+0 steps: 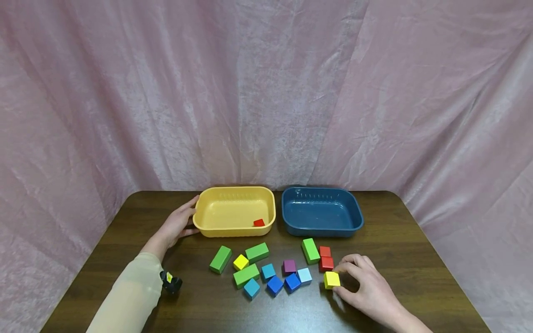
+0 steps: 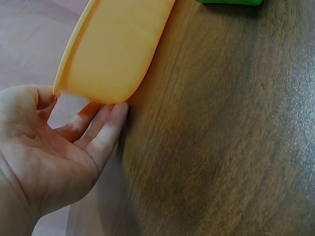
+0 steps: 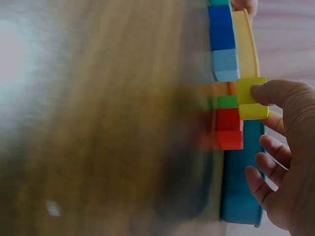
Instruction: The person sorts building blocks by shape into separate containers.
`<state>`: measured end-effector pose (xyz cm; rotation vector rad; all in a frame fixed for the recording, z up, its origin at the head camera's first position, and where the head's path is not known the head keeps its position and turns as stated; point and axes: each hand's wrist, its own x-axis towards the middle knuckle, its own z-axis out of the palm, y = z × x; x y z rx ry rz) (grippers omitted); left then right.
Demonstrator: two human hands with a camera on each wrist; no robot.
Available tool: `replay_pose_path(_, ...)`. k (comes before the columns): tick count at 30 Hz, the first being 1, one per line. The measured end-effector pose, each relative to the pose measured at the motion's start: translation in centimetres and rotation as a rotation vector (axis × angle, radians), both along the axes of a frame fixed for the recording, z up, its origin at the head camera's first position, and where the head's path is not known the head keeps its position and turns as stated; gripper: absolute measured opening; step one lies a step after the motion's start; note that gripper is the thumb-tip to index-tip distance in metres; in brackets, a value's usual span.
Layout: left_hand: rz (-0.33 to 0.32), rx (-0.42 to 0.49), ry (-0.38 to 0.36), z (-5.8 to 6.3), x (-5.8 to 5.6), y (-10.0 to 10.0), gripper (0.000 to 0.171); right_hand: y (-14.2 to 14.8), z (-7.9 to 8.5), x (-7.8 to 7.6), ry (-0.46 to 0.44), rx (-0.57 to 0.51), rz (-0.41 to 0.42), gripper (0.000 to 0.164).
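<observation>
My right hand pinches a yellow cube between thumb and fingers, just in front of two red cubes. In the right wrist view the thumb presses the face of the yellow cube, while the other fingers spread loosely. My left hand rests against the left end of a yellow basin. From the left wrist, the thumb touches the rim of the basin and extended fingertips meet its wall lower down. A red block lies inside this basin.
A dark blue basin stands right of the yellow one. In front lie green blocks, another yellow cube, several blue cubes, a light blue cube and a purple cube. A pink curtain hangs behind the table.
</observation>
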<state>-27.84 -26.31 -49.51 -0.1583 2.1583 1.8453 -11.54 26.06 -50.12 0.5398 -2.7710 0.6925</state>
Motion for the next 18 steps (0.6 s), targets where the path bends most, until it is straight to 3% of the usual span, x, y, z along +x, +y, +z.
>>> replay_pose_path(6, 0.001, -0.006, 0.006, 0.0, 0.0, 0.1, 0.060, 0.1, 0.8, -0.8, 0.106, -0.029, 0.043, 0.040)
replay_pose_path(18, 0.007, 0.026, -0.002, -0.2, -0.2, -0.1, 0.059, -0.8, 2.8, -2.7, 0.131, -0.075, 0.053, 0.039)
